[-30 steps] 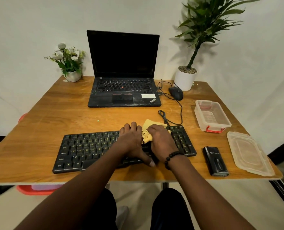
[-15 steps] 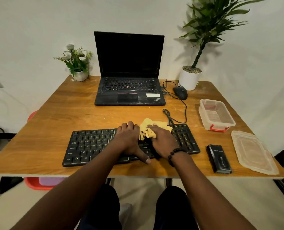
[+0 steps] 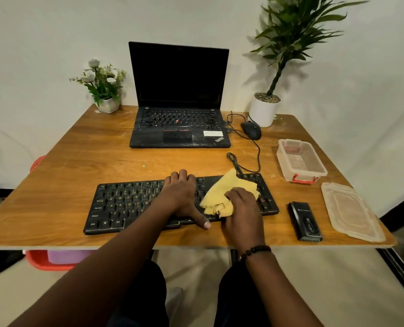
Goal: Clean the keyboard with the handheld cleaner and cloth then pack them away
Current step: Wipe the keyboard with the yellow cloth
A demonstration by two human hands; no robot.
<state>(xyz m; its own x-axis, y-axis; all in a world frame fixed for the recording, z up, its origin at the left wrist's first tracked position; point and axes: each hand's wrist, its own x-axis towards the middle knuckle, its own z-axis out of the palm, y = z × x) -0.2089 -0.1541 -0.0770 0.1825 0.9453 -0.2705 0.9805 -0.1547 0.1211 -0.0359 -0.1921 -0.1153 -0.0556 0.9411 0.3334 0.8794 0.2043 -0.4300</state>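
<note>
The fingers of the right hand (image 3: 242,210) curl down into a yellow cloth (image 3: 229,194) and bunch it against the right part of the black keyboard (image 3: 130,201); the fingertips themselves are buried in the folds, and the keys under cloth and hand cannot be seen. The left hand (image 3: 180,197) lies flat on the middle of the keyboard, fingers straight and close together, reaching its far edge, thumb (image 3: 202,221) stretched out over the near edge onto the wood. Both forearms come up from the bottom of the view, the right wrist wearing a dark bead bracelet (image 3: 255,251). The black handheld cleaner (image 3: 305,220) lies on the table just right of the keyboard, its printed label too small to read. Beyond it sit a clear plastic box (image 3: 301,161) with a red clasp and its separate lid (image 3: 352,211) near the table's right corner. The wooden table (image 3: 78,161) also holds an open laptop (image 3: 178,97), a wired mouse (image 3: 251,130) and two potted plants against a white wall.
</note>
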